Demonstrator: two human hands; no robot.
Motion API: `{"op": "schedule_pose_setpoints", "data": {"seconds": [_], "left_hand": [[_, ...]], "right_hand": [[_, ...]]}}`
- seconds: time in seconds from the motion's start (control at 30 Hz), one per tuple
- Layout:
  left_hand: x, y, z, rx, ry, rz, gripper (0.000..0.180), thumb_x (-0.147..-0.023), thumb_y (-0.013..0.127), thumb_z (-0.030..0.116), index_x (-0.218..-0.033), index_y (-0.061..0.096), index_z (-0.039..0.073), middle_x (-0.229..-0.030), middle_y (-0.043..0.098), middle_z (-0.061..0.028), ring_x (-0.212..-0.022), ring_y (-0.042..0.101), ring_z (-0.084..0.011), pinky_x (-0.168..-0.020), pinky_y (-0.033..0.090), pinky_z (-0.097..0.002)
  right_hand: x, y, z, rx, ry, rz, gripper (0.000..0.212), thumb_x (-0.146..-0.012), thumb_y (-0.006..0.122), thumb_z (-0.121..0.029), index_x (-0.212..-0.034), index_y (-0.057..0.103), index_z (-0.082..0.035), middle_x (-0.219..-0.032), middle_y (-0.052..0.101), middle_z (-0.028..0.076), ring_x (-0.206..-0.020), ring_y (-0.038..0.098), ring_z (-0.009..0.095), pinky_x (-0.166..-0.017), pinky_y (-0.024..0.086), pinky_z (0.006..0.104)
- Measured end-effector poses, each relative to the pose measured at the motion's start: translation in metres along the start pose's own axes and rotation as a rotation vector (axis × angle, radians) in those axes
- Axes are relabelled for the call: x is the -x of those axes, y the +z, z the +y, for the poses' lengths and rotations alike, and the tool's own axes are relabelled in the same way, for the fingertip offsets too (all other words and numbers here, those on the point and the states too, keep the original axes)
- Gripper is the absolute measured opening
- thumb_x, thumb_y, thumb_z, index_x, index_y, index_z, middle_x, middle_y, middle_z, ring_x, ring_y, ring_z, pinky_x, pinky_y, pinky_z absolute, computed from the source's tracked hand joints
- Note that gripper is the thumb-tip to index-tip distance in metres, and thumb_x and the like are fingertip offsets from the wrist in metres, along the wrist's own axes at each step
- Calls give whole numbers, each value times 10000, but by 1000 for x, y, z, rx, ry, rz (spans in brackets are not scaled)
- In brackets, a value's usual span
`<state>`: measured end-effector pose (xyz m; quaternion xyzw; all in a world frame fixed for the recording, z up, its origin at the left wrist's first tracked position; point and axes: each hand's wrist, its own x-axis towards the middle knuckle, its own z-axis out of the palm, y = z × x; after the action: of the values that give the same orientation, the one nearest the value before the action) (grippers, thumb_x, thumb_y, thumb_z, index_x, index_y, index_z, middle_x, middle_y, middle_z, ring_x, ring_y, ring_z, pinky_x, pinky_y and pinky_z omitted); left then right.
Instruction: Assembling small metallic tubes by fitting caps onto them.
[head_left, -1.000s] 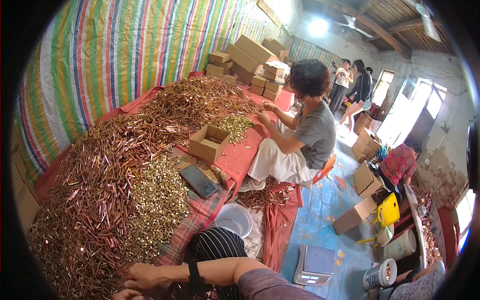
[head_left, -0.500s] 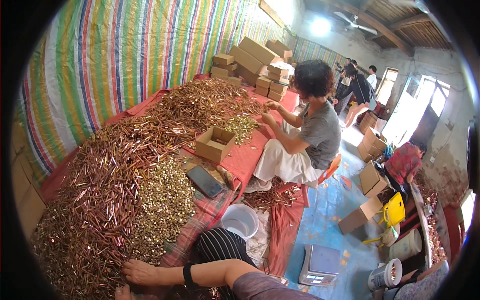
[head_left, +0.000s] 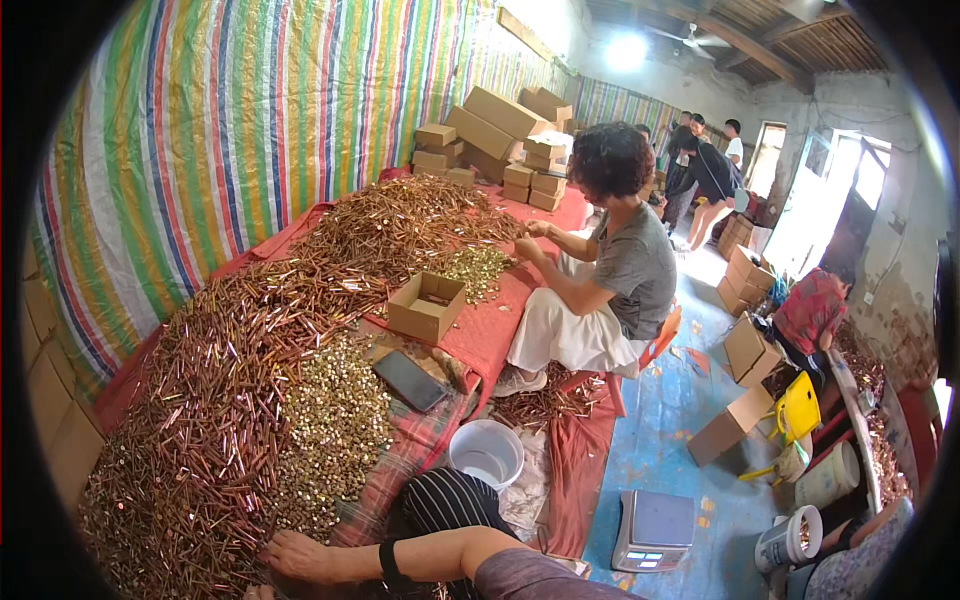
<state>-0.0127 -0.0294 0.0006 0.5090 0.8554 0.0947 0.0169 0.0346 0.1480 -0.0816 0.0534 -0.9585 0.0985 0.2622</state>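
My right hand (head_left: 298, 556), with a black band on its wrist, is at the near edge of a big heap of thin copper-coloured metal tubes (head_left: 215, 400). Its fingers curl down toward the tubes, and what they hold, if anything, is too small to make out. Only a sliver of my left hand (head_left: 258, 593) shows at the lower edge, beside the right one; its fingers are mostly hidden. Just beyond my right hand lies a pile of small brass-coloured metal caps (head_left: 330, 440).
A dark phone (head_left: 410, 381), an open cardboard box (head_left: 428, 308) and a white bucket (head_left: 486, 454) stand near the heap. A seated co-worker (head_left: 625, 250) handles small pieces across from me. On the blue floor are a scale (head_left: 654, 530) and a yellow chair (head_left: 797, 408).
My right hand has shifted slightly right in the picture, its fingers now more curled. Less of my left hand shows. The whole view has tilted a little.
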Motion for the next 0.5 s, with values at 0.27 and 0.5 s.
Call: {"op": "schedule_pose_setpoints", "data": {"seconds": [0.27,0.5], "left_hand": [[-20,15,-11,24,176,460,199,-903,530,169,-1009,647,48,-888,630,-151,-814,584,-337,-768,473,-436],[-35,23,0,419,1,571,283,-927,514,204,-1116,612,17,-837,638,-115,-733,589,-239,-690,483,-359]], "right_hand": [[-4,-25,1,-112,107,36,184,-767,524,-161,-901,577,-48,-847,534,85,-814,522,234,-746,427,334],[-5,-39,-3,-259,173,82,238,-744,563,-158,-942,507,-37,-851,519,105,-759,563,273,-656,467,360]]}}
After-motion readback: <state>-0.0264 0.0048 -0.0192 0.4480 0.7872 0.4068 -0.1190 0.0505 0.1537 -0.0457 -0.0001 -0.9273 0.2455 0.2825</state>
